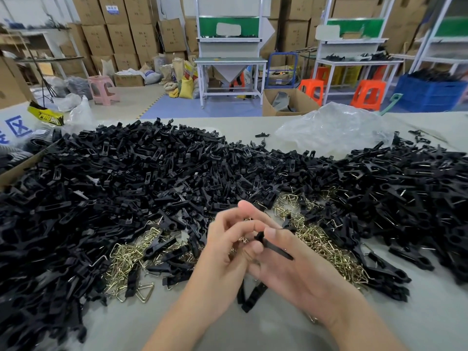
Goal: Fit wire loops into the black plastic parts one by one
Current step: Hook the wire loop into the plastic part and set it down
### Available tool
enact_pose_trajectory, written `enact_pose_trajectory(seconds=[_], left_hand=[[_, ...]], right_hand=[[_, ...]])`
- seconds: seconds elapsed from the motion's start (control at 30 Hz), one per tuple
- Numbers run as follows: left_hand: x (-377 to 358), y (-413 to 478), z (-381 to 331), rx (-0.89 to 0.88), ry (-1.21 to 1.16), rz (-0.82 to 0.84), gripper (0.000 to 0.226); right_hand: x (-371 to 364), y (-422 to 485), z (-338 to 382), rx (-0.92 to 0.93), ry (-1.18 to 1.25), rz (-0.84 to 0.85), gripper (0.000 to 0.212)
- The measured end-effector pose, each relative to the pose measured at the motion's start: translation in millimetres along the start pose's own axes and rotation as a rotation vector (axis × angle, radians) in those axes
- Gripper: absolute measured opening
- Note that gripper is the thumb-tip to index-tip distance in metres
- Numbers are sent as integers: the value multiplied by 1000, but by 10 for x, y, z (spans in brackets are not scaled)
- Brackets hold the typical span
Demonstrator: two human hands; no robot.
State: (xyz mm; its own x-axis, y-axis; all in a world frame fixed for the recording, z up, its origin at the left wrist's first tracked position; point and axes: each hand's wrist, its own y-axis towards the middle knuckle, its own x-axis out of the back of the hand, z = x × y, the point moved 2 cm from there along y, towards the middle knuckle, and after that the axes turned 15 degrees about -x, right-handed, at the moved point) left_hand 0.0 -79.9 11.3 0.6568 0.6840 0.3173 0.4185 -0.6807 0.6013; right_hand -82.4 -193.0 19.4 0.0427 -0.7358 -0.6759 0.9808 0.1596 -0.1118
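Both hands meet just over the near middle of the loops [326, 249], a gold pile on the desk [430, 312]. The left hand [225, 249] has its fingers curled, their tips pinching the head of one black part [276, 248]. The right hand [291, 267] lies palm up under it, its thumb pressing the part against the fingers. Whether a loop sits in that part I cannot tell. Far left of the loops, at the desk's edge, a box [17, 171] holds dark items too blurred to name. A heap [131, 168] of black parts rings the loops on three sides, and those to the right show wire. Behind the loops, past the heap, lies a clear bag [334, 127]. On the near side of the loops, two more parts lie below the hands.
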Motion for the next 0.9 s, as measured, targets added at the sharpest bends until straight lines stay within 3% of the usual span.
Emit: enact_pose_trajectory(seconds=[0.13, 0.23, 0.33, 0.53, 0.9], left_hand=[[37, -15, 38, -79, 146, 44, 28], [32, -22, 84, -89, 226, 102, 43], [-25, -45, 86, -119, 210, 98, 42], [-5, -55, 102, -55, 61, -49, 60], [-44, -80, 133, -13, 66, -21, 57]], right_hand=[[-4, 13, -9, 6, -31, -44, 47], [27, 61, -23, 8, -151, -218, 38], [57, 97, -47, 19, -217, -331, 31], [49, 84, -23, 33, -191, -355, 25], [85, 122, -54, 42, -189, -399, 19]])
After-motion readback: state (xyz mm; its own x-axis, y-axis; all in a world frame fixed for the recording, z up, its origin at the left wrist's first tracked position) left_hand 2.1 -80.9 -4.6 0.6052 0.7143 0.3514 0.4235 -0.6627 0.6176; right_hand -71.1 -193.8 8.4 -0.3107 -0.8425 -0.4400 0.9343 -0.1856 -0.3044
